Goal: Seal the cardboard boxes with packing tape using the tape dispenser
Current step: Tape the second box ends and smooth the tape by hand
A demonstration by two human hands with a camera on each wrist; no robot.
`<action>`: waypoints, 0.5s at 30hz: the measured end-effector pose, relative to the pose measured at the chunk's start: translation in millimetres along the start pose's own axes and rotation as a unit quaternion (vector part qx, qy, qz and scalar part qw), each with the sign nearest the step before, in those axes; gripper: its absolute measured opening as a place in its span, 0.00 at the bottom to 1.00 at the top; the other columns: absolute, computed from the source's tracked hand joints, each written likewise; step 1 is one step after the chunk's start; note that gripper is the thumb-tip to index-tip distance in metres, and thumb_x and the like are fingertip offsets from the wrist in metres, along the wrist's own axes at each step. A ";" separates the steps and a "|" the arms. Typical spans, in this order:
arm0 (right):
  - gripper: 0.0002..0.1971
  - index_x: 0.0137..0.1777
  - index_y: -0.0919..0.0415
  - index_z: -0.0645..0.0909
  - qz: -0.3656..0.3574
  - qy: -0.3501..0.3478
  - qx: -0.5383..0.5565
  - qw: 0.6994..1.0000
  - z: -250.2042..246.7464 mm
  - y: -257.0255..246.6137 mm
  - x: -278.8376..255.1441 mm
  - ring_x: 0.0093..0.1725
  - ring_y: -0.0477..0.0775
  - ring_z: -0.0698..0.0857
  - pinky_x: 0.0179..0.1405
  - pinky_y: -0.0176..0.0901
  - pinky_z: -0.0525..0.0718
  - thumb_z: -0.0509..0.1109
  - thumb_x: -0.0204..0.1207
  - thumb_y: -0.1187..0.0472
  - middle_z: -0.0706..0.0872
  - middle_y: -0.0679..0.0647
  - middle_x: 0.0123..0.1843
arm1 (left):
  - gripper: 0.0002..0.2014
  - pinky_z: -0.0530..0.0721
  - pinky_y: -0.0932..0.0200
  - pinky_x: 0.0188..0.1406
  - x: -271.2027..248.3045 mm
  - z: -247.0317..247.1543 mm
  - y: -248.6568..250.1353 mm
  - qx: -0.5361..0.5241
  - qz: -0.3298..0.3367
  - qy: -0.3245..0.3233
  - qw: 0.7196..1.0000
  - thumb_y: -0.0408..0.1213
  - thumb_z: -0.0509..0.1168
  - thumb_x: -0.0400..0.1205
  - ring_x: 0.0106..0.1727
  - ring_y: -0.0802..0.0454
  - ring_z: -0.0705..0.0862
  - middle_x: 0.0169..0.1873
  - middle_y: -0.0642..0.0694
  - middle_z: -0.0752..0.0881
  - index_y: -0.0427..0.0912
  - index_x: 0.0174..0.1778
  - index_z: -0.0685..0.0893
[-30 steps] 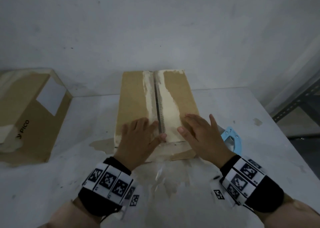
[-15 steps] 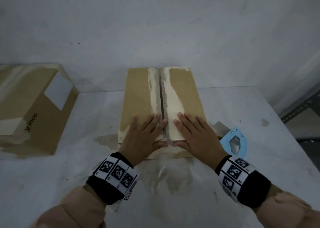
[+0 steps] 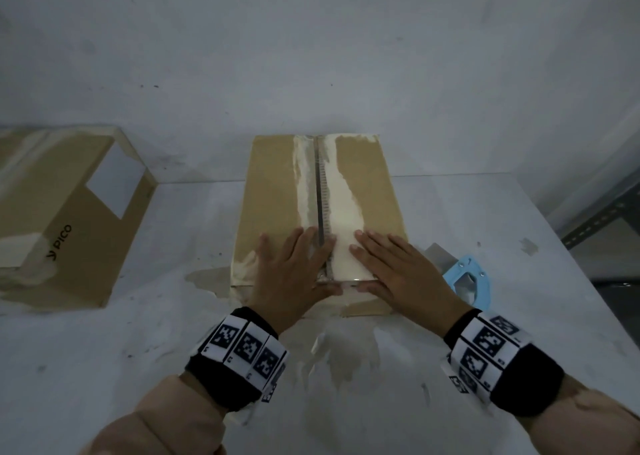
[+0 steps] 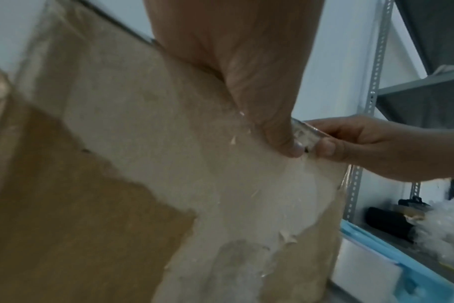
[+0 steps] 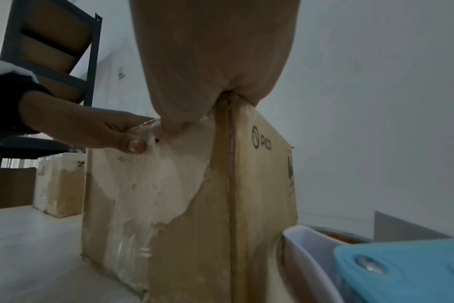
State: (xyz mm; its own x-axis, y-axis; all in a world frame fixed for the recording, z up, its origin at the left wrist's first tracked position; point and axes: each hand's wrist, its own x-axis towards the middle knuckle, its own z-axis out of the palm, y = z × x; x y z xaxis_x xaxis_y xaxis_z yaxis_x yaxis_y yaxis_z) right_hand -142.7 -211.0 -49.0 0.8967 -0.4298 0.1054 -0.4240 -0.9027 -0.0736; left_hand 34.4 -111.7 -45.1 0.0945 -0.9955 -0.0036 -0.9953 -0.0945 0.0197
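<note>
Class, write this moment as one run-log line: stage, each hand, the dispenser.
stage: pressing tape on box seam | left hand: flat on top | right hand: flat on top | tape dispenser: on table, unheld

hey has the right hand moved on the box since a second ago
Yes. The right hand has slid left toward the centre seam of the box, its fingers now pointing straighter up the lid, flat beside the left hand.

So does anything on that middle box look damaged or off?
Yes. The middle box has its brown facing torn away in pale strips beside the top seam and on its near face. Both hands, left and right, lie flat over the seam's near end. The tape dispenser lies unused at its right.
</note>
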 end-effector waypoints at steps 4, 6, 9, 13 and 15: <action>0.31 0.74 0.62 0.64 -0.020 0.000 0.059 0.998 -1.0 12.8 -13.9 0.74 0.51 0.64 0.76 0.40 0.51 0.41 0.82 0.40 0.75 0.60 0.73 | 0.37 0.80 0.27 0.46 0.7 1.1 -1.3 0.021 0.007 0.035 0.999 0.68 0.52 0.67 0.62 0.43 0.74 0.59 0.40 0.85 0.50 0.67 0.70; 0.37 0.78 0.62 0.58 -0.008 0.040 0.139 0.989 -3.8 19.2 -23.7 0.75 0.43 0.58 0.75 0.33 0.46 0.45 0.78 0.34 0.67 0.55 0.77 | 0.42 0.81 0.25 0.45 -1.0 2.4 0.1 0.024 0.012 0.034 0.999 0.71 0.62 0.61 0.61 0.41 0.81 0.59 0.39 0.85 0.49 0.67 0.70; 0.41 0.77 0.57 0.53 0.009 0.085 0.188 0.979 -6.0 28.5 -32.7 0.76 0.36 0.53 0.76 0.33 0.49 0.44 0.72 0.28 0.56 0.46 0.78 | 0.47 0.72 0.22 0.56 1.6 -3.7 14.1 -0.023 -0.019 0.023 0.999 0.78 0.45 0.66 0.68 0.38 0.79 0.69 0.38 0.78 0.50 0.74 0.68; 0.38 0.74 0.62 0.68 -0.001 0.089 0.170 0.982 0.6 37.4 -30.8 0.76 0.48 0.62 0.70 0.57 0.70 0.43 0.78 0.34 0.67 0.51 0.75 | 0.42 0.64 0.23 0.66 11.2 -7.1 40.9 -0.019 -0.010 0.012 1.000 0.69 0.23 0.74 0.78 0.42 0.66 0.78 0.45 0.66 0.54 0.79 0.58; 0.31 0.72 0.63 0.69 -0.025 0.117 0.129 0.984 7.3 41.5 -30.9 0.73 0.51 0.66 0.63 0.60 0.76 0.46 0.81 0.40 0.74 0.58 0.73 | 0.42 0.64 0.24 0.67 14.8 -2.4 35.9 -0.005 0.006 -0.021 1.000 0.68 0.19 0.72 0.79 0.44 0.64 0.80 0.47 0.64 0.56 0.79 0.52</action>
State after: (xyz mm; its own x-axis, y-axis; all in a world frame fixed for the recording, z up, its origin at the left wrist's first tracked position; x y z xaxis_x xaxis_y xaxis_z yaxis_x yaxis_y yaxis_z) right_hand -187.1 -235.1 -62.6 0.8493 -0.4059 0.3376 -0.3073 -0.9000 -0.3092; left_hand 0.2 -129.9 -42.0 0.0821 -0.9956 -0.0453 -0.9960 -0.0835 0.0305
